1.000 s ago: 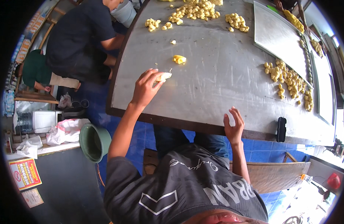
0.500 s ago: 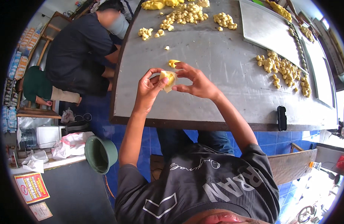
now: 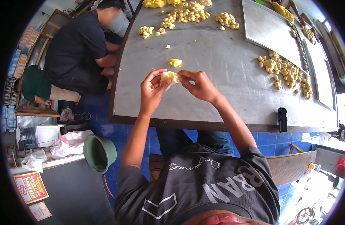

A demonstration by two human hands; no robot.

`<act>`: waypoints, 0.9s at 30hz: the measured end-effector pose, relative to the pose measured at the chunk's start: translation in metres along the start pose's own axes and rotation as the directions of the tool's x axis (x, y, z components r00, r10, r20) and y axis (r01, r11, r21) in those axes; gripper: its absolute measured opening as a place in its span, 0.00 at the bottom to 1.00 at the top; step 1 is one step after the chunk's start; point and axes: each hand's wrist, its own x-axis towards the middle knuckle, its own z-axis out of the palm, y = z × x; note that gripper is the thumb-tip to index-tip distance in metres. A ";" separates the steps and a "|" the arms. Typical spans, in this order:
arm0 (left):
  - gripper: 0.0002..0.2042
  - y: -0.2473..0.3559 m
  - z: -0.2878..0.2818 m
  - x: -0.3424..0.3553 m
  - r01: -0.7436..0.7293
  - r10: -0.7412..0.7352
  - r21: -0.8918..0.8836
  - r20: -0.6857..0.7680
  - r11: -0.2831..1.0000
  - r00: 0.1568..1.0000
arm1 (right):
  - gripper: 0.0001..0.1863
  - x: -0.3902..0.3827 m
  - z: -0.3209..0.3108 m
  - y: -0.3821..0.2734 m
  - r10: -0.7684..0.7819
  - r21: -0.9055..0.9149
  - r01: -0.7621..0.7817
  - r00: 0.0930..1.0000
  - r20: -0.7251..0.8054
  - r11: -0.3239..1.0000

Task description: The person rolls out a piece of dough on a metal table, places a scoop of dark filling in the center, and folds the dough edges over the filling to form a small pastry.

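Observation:
Between my hands is a thin, pale yellow piece of dough [image 3: 169,78], folded a little, with a deeper yellow patch in its middle. My left hand [image 3: 151,92] pinches it from the left, thumb on the front and fingers behind. At its right edge the fingertips of my right hand [image 3: 199,87] are closed together on the dough. Just beyond, a bright yellow soft lump [image 3: 175,62] lies on the metal table [image 3: 225,67]. A single small dough ball [image 3: 167,47] sits farther off.
Heaps of small dough balls [image 3: 189,13] lie at the far side, with another pile [image 3: 285,69] to the right beside a metal tray [image 3: 271,28]. A black case [image 3: 282,119] rests by the near edge. At left, a person [image 3: 77,52] crouches; a green tub [image 3: 100,153] stands below.
My right hand has moved in from open, spread fingers to a pinch on the dough's right edge. The dough has tilted, and the yellow lump behind is now fully uncovered.

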 end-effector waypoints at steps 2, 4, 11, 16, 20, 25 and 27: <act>0.17 -0.014 0.006 0.000 -0.049 0.050 0.009 -0.067 0.999 0.997 | 0.12 0.001 0.009 -0.001 0.008 -0.024 -0.009 0.999 -0.035 1.000; 0.16 -0.025 0.014 0.003 -0.107 0.105 -0.003 -0.170 0.994 0.980 | 0.12 0.001 0.020 -0.001 0.063 -0.021 -0.065 0.994 -0.091 0.998; 0.19 -0.034 0.034 0.010 -0.046 0.000 -0.215 -0.210 0.975 0.978 | 0.20 -0.005 0.056 0.018 0.035 -0.053 -0.054 0.952 -0.304 0.997; 0.24 -0.049 0.043 0.007 0.020 -0.115 -0.424 -0.198 0.905 0.973 | 0.32 -0.010 0.074 0.034 -0.046 -0.568 -0.063 0.983 -0.176 0.820; 0.25 -0.047 0.045 -0.001 0.062 -0.182 -0.642 -0.123 0.765 0.976 | 0.34 -0.017 0.078 0.038 -0.118 -0.752 -0.050 0.979 -0.169 0.657; 0.23 -0.048 0.036 -0.002 0.168 -0.308 -0.786 -0.030 0.595 0.951 | 0.34 -0.023 0.071 0.045 -0.167 -0.752 0.061 0.984 -0.065 0.656; 0.22 -0.049 0.034 -0.002 0.224 -0.373 -0.774 -0.017 0.592 0.928 | 0.32 -0.025 0.069 0.047 -0.171 -0.708 0.102 0.985 -0.027 0.699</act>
